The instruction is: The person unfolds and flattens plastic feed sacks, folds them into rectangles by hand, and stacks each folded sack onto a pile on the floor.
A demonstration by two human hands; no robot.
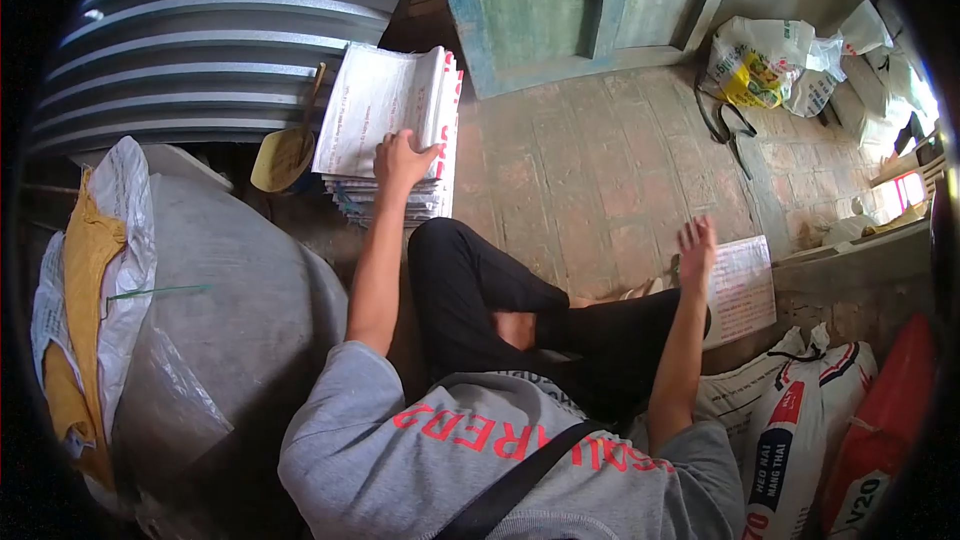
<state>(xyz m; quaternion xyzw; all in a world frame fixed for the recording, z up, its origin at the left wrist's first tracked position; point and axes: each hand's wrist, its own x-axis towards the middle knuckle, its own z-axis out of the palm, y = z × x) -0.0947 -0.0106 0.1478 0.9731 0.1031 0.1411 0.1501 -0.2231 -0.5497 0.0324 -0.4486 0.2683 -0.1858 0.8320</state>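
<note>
My left hand point(404, 159) rests on the front part of a tall stack of folded white printed sacks point(375, 105), its fingers apart on the top one. Red lettering shows along the stack's right side. On the right, my right hand point(697, 245) is raised with fingers spread and nothing in it. Just beside and partly behind that hand and forearm lies a flat white sheet or sack with red print point(742, 285), by my knee.
Corrugated metal sheets point(220, 40) and a yellow container point(280, 162) are at the upper left. A large grey rounded object point(220, 290) stands left. A green wooden panel point(540, 10) is ahead. Filled bags point(790, 430) stand lower right; plastic bags point(760, 60) lie upper right.
</note>
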